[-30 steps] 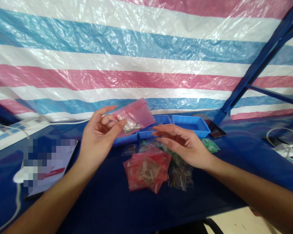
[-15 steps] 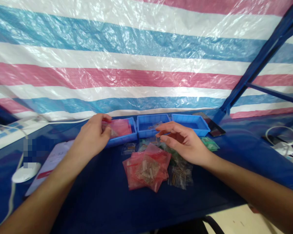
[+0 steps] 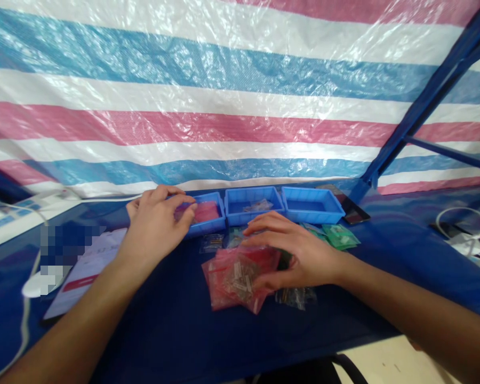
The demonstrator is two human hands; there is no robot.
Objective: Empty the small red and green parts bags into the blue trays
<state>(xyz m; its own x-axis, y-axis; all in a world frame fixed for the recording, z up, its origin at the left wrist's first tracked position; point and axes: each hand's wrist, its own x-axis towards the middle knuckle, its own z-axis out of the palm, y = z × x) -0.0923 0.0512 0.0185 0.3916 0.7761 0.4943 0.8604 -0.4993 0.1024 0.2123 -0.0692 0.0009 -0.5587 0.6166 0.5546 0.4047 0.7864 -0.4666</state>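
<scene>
My left hand (image 3: 160,221) hovers at the left blue bin (image 3: 203,228), its fingers loosely apart over a pink plastic bag (image 3: 208,212) that lies inside. Nothing shows between those fingers. My right hand (image 3: 292,248) is spread over the pile of pink zip bags (image 3: 226,282) on the table, thumb and fingers apart. Its fingertips are at the bags; whether they press on them I cannot tell. The top bag holds small metallic-looking pieces (image 3: 242,277). Clear bags with small parts (image 3: 298,297) lie partly hidden beneath my right hand.
The middle blue bin (image 3: 254,217) contains a clear bag (image 3: 260,205); a right blue bin (image 3: 314,208) stands beside it. Green bags (image 3: 341,236) and a small clear bag (image 3: 212,243) lie in front. A dark phone-like slab (image 3: 354,210), tablet (image 3: 90,266) and white mouse (image 3: 40,282) flank them.
My right hand has moved down and left from near the middle bin onto the pink bags, its fingers spreading. My left hand has loosened and lifted slightly off the pink bag in the left bin.
</scene>
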